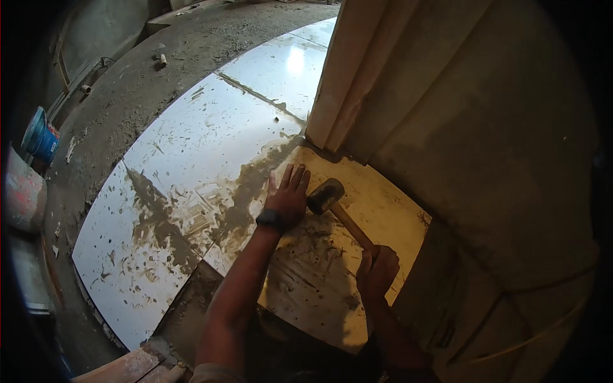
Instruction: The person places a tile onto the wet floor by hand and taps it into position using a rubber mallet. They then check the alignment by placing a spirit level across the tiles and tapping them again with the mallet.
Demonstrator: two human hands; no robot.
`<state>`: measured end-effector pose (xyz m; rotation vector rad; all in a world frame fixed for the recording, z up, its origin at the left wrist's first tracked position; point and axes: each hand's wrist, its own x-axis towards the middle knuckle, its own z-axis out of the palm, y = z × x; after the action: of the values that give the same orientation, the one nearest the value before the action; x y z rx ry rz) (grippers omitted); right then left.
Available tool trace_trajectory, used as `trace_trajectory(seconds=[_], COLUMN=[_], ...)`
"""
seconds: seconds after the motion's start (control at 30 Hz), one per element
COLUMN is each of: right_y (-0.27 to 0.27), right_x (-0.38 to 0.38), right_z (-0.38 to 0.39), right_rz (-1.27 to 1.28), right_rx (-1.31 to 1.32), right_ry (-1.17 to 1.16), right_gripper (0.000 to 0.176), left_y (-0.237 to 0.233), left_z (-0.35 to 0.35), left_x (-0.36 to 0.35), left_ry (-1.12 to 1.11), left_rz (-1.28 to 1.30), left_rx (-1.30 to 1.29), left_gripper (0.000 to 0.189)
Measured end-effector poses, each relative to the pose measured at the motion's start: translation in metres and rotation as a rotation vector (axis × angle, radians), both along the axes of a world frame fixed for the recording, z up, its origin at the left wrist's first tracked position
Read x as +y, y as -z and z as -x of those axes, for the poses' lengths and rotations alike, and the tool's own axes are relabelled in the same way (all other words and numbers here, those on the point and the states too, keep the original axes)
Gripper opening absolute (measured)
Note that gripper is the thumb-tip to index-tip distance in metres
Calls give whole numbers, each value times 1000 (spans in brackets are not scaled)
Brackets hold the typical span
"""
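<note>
My left hand (288,196) lies on the floor tile with its fingers stretched out and a dark watch (271,219) on the wrist. Wrapped round the wooden handle of a mallet (348,223) is my right hand (378,271). The dark mallet head (325,195) is over the tile, just right of my left hand. Under both hands, the large tile (383,210) looks yellowish in the light and carries smears of grey mortar. Its left side adjoins white tiles (185,147) that are spotted with mortar.
A wooden door frame (348,76) rises at the tile's far corner, with a wall (485,127) along the right. Rough mortar floor (121,121) extends beyond the tiles. A blue bucket (43,137) and a pale container (24,191) stand at the left.
</note>
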<state>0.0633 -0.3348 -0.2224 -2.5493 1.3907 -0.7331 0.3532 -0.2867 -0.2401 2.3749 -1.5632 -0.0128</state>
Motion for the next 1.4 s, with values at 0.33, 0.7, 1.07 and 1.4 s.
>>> trace_trajectory(seconds=[0.33,0.7,1.07,1.4], right_y=[2,9,6,0], right_x=[-1,-3,-6,-4], right_z=[4,5,3,-2], right_rz=[-120,40,-44,20], right_rx=[23,108,81,103], right_ry=[44,38,41,17], right_gripper=[41,38,43,38], left_y=[-20,-20,-25,4], left_z=[-56,-81,-112,7], left_x=[-50,-56,-58,-18], left_ry=[156,-32,-639,-320], left_rz=[-256,-264,-119,2], left_rx=[-63,10,-155,81], left_gripper=[67,79,83,79])
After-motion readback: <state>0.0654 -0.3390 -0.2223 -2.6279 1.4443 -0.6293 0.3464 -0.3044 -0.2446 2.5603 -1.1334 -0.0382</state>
